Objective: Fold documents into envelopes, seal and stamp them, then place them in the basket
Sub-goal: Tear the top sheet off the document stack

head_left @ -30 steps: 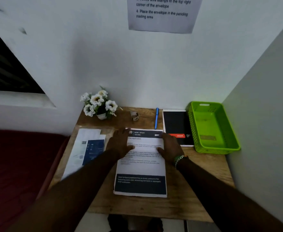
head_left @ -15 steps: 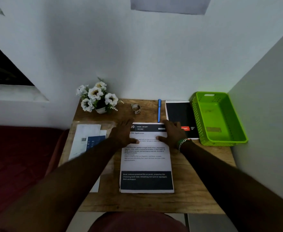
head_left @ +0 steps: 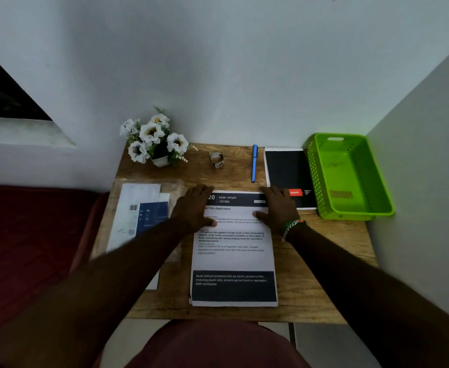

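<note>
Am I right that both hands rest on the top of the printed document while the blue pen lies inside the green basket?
Not quite: the head view shows the blue pen on the wooden desk, left of the green basket. Both hands, left and right, do rest on the printed document.

One document (head_left: pixel 234 251), one basket (head_left: pixel 351 179), one pen (head_left: pixel 254 163), one notebook (head_left: pixel 287 173).

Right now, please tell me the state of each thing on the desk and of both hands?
White printed document: unfolded, flat on the wooden desk.
Left hand: open, resting on the document's top left.
Right hand: open, resting on its top right.
Green plastic basket: upright; no envelope in it.
Blue pen: lying flat, capped.
Black notebook: closed.
</note>
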`<control>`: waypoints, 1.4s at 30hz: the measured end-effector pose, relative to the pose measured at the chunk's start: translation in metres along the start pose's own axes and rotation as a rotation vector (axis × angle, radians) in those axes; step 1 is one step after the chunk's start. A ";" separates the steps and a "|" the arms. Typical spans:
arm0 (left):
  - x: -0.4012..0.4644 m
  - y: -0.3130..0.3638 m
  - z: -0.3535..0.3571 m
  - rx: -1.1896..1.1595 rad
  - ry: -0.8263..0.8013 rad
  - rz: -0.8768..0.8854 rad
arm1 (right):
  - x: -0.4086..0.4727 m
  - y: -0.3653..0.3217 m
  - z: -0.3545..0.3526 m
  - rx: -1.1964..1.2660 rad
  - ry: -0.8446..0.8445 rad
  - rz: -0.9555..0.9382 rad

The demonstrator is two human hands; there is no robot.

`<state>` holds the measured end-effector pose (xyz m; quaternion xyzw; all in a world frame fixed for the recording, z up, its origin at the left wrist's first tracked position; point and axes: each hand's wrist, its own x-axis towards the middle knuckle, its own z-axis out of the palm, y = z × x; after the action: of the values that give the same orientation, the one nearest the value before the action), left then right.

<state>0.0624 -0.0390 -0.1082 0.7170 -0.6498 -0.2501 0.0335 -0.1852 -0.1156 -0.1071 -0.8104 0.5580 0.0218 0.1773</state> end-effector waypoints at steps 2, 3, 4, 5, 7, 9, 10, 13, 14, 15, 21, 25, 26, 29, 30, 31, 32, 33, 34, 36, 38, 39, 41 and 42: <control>-0.001 -0.002 0.002 -0.041 0.008 -0.010 | -0.001 0.002 0.000 0.030 0.014 -0.005; -0.001 -0.004 0.003 -0.085 0.016 -0.019 | -0.001 0.002 -0.001 0.046 0.025 -0.003; -0.001 -0.005 0.004 -0.141 0.038 -0.026 | -0.001 0.002 -0.002 0.062 0.042 -0.003; -0.002 -0.007 0.005 -0.200 0.076 -0.034 | 0.000 0.003 -0.002 0.084 0.060 -0.004; -0.004 -0.009 0.008 -0.297 0.169 -0.061 | 0.000 0.005 -0.003 0.144 0.085 -0.003; -0.004 -0.008 0.011 -0.353 0.248 -0.089 | 0.001 0.009 -0.003 0.203 0.111 0.017; -0.003 -0.007 0.013 -0.394 0.277 -0.109 | 0.002 0.012 -0.003 0.235 0.127 0.033; -0.004 -0.004 0.009 -0.593 0.347 -0.212 | 0.006 0.006 -0.003 0.345 0.163 0.065; -0.004 -0.004 0.005 -0.644 0.360 -0.238 | 0.007 0.003 -0.003 0.381 0.179 0.082; -0.004 -0.003 0.002 -0.669 0.368 -0.258 | 0.008 0.000 -0.003 0.431 0.193 0.112; -0.001 -0.006 -0.005 -0.780 0.381 -0.352 | 0.012 0.007 -0.005 0.810 0.174 0.263; -0.001 -0.011 -0.003 -0.803 0.317 -0.344 | 0.010 0.006 -0.010 0.863 0.109 0.267; -0.001 -0.011 -0.002 -0.768 0.316 -0.329 | 0.010 0.006 -0.010 0.851 0.087 0.255; -0.002 -0.006 0.000 -0.716 0.320 -0.318 | 0.013 0.009 -0.005 0.823 0.045 0.251; -0.002 -0.004 0.001 -0.724 0.331 -0.318 | 0.013 0.010 -0.003 0.810 0.054 0.247; -0.002 -0.004 0.003 -0.734 0.341 -0.321 | 0.014 0.011 -0.002 0.794 0.071 0.243; -0.002 -0.004 0.004 -0.751 0.348 -0.320 | 0.014 0.011 -0.001 0.799 0.092 0.244; -0.003 -0.004 0.005 -0.769 0.352 -0.318 | 0.013 0.012 0.000 0.807 0.113 0.252; -0.003 -0.004 0.005 -0.793 0.352 -0.310 | 0.013 0.014 0.001 0.822 0.136 0.255; -0.005 -0.003 0.003 -0.854 0.356 -0.291 | 0.012 0.014 -0.001 0.841 0.184 0.261; -0.005 -0.003 0.001 -0.906 0.370 -0.285 | 0.011 0.014 -0.003 0.843 0.224 0.261; -0.006 -0.004 0.000 -0.924 0.369 -0.284 | 0.009 0.013 -0.006 0.826 0.235 0.246; -0.009 -0.007 -0.003 -0.942 0.329 -0.261 | 0.002 0.013 -0.010 0.800 0.246 0.185; -0.012 -0.009 -0.002 -0.937 0.299 -0.233 | -0.003 0.013 -0.011 0.792 0.255 0.148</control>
<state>0.0713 -0.0266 -0.1059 0.7206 -0.3716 -0.4115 0.4163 -0.2005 -0.1205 -0.0993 -0.6335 0.5973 -0.2821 0.4029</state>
